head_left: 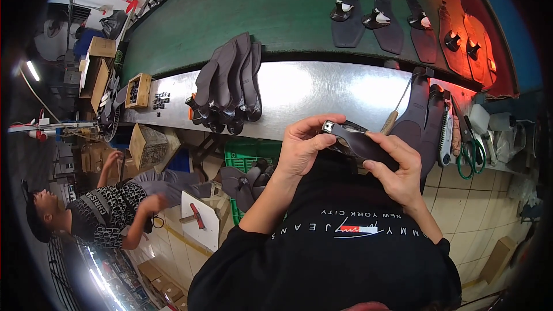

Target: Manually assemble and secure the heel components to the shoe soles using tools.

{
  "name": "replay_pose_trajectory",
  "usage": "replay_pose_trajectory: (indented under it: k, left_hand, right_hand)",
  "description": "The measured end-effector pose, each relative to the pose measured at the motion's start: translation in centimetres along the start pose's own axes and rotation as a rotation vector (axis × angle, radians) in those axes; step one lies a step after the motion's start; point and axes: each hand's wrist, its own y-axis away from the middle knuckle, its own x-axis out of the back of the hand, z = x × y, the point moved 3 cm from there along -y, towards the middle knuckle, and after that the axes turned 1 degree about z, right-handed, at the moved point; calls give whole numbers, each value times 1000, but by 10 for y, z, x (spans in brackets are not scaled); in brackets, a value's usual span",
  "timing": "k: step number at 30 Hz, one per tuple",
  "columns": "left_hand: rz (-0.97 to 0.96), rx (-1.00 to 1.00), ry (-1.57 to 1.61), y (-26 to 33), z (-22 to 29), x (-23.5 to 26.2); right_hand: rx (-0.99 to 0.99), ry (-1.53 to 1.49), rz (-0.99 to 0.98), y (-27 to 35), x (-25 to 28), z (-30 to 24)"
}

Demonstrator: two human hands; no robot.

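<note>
A dark grey, curved strap-like piece (364, 145) is held up in front of my chest by both hands. My left hand (300, 148) pinches its left end between thumb and fingers, beside a small shiny fitting (328, 126). The thumb and fingers of my right hand (401, 171) are closed on its other end. Just beyond my right hand, similar long dark pieces (416, 109) lean over the edge of a metal ledge (311, 89). A tool with a tan handle (390, 122) and a thin shaft lies against them.
Behind the ledge runs a green belt (271, 20) carrying dark pieces with black-and-white fittings, red-lit at far right. On the ledge are stacked dark pieces (227, 80), a wooden box (138, 90) and green-handled scissors (473, 158). A green crate (233, 151) stands below; a person (109, 207) is at left.
</note>
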Motion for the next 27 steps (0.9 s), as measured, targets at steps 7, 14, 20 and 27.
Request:
replay_pose_trajectory:
  k: [7, 14, 20, 27]
  left_hand:
    - [4, -65, -116, 0, 0, 0]
    - [-94, -168, -256, 3, 5, -2]
    - [-200, -248, -298, 3, 4, -2]
    - [-217, -232, -322, 6, 3, -2]
  right_hand:
    - [50, 83, 8, -1, 2, -4]
    - [94, 162, -22, -3, 5, -10]
    - [145, 221, -20, -4, 7, -15]
    - [244, 358, -4, -3, 4, -18]
